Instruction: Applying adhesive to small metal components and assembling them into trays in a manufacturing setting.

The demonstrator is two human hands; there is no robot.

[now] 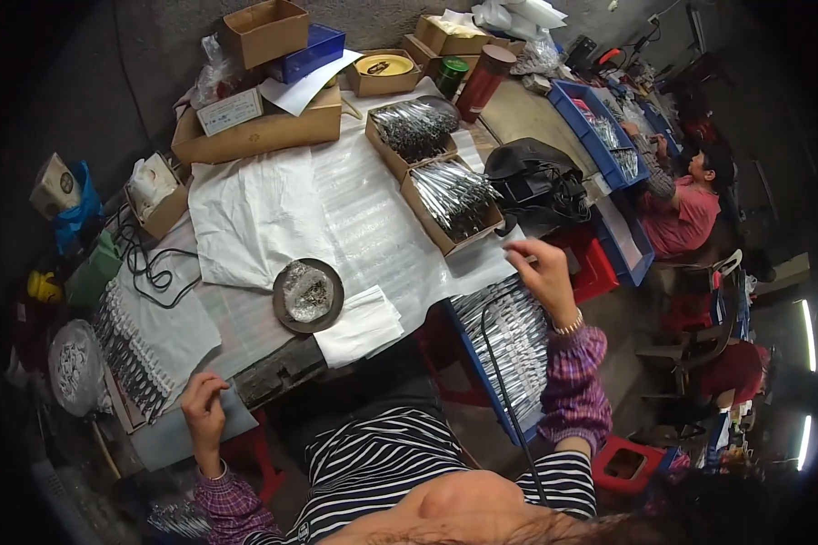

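Your right hand (542,275) at three o'clock, fingers loosely parted, your left hand (205,409) at eight, grip impossible to tell, two cardboard boxes (475,238) of metal pieces (447,193) near twelve, one blue crate (489,385) at four

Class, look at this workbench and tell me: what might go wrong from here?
1. The right hand is near the box of metal rods. Their ends stick up past its rim, so a careless brush might spill or bend some.
2. The round dish sits close to the table's near edge; a bump could send it to the floor.
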